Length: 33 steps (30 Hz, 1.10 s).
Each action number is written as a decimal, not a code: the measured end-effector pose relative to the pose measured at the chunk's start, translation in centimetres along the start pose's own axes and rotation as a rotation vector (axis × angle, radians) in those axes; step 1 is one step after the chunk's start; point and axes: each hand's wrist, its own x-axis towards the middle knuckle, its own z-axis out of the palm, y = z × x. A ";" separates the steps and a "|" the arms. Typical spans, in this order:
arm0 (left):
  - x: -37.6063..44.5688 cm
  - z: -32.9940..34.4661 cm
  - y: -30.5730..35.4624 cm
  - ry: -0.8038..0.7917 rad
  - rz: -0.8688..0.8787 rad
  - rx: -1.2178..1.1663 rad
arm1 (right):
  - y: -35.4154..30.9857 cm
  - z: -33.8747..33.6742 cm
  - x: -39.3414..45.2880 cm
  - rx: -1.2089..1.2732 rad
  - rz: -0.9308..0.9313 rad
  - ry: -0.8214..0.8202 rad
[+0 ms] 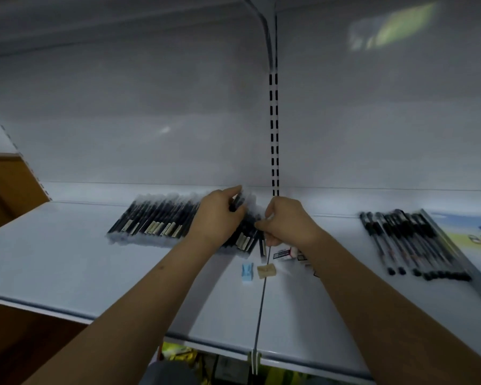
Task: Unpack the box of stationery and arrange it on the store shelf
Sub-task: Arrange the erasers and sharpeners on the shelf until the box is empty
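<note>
A long row of black pens (161,222) is laid side by side on the white shelf (67,262), near its back edge and left of the middle seam, and both hands are placed at the right end of this row. The greatest risk is judged to be here: the pens are round and only loosely aligned, so a small push from a wrist could make the last ones roll, cross each other or slide toward the seam, where a blue sharpener (247,271) and a tan eraser (266,271) are lying nearer the front edge. A pen could also be dropped if it is released too early. The left hand (217,215) is reached forward with the palm down, and its fingers are curled around one or two pens at the row's end. The right hand (285,222) is held just beside it, fingers bent and closed on the lower end of some pens. A second group of pens (411,243) is seen well apart, near the shelf's right edge.
</note>
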 end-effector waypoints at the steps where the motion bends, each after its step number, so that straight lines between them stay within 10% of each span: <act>1: 0.0 0.2 0.2 -0.001 0.012 0.028 | 0.1 0.0 0.1 0.007 0.008 -0.007; 13: -0.5 1.8 0.1 -0.059 0.277 0.573 | 1.9 -1.7 1.1 0.078 0.115 0.096; 21: -1.7 -0.6 -3.0 -0.493 0.543 0.435 | 2.4 -1.5 1.5 0.151 0.075 0.094; 33: -1.6 -0.7 -4.9 -0.475 0.628 0.494 | 2.9 -1.4 2.3 -0.075 -0.127 0.175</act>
